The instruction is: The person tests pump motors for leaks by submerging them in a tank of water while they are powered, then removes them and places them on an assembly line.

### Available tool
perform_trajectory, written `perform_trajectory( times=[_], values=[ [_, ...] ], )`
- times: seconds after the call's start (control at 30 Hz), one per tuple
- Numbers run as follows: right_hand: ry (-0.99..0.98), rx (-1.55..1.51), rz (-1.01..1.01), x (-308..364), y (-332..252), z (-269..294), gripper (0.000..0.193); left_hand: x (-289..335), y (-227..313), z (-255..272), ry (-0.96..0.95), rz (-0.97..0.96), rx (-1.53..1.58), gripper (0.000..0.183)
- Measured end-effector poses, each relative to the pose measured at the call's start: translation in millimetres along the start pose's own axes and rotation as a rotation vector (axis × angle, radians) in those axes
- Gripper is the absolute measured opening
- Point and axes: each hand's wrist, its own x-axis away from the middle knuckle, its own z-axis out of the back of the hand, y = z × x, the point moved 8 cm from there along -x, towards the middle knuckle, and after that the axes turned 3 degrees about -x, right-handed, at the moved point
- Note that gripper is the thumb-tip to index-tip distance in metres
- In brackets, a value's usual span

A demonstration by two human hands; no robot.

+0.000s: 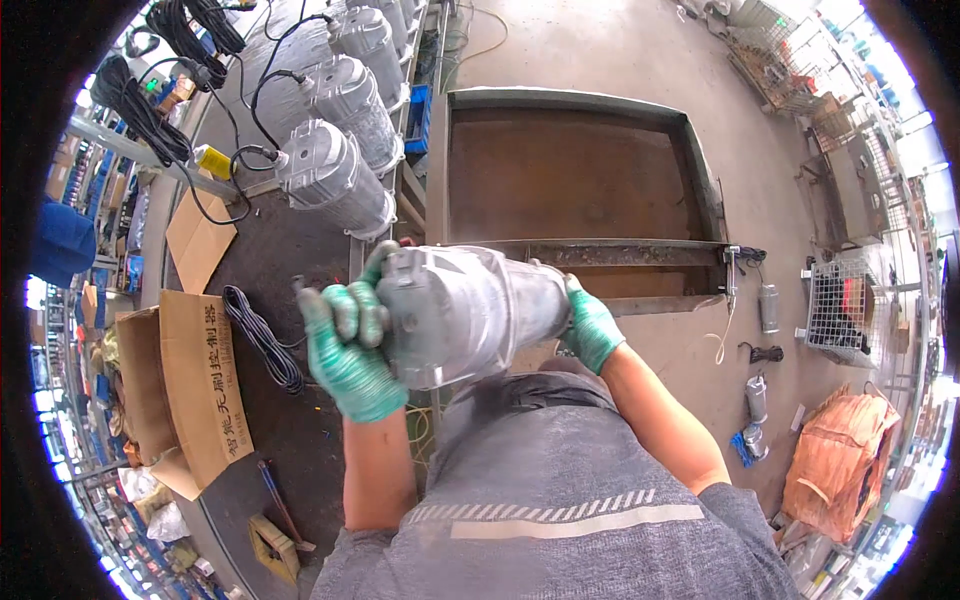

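Observation:
A grey metal motor housing (470, 315), cylindrical and somewhat blurred, lies sideways in front of my chest between both hands. My left hand (355, 350), in a green-coated glove, is at its wide left end. Its fingers are curled, with one reaching up along the end's edge. Around the narrower right end closes my right hand (592, 325), gloved the same way; its fingertips are partly hidden behind the housing. Left of my left hand, a coiled black cable (265, 340) rests on the dark bench (300, 255).
Several similar motors (335, 180) with black cables stand at the bench's far end. An opened cardboard box (205, 390) sits at left. Ahead is a rusty metal-framed tray (580, 170). On the right floor are a wire basket (845, 305) and an orange-brown wrapped bundle (838, 465).

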Motion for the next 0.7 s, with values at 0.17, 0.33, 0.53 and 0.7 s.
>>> perform_trajectory(
  times=[0.17, 0.33, 0.53, 0.7],
  values=[
    [0.257, 0.652, 0.398, -11.8, -41.6, 126.6, 0.047, 17.6, -102.4, 46.7, 0.149, 0.123, -0.183, 0.049],
    [0.422, 0.669, 0.642, -4.6, -89.3, 185.7, 0.042, 20.6, -213.7, 117.8, 0.16, 0.433, -0.684, 0.046],
    [0.546, 0.92, 0.728, -9.3, -111.4, 184.6, 0.039, -20.7, -258.1, 127.9, 0.202, 0.448, -1.124, 0.058],
    [0.53, 1.042, 0.702, -22.4, -114.4, 170.6, 0.039, -38.7, -280.6, 176.7, 0.187, 0.385, -1.474, 0.064]
  ],
)
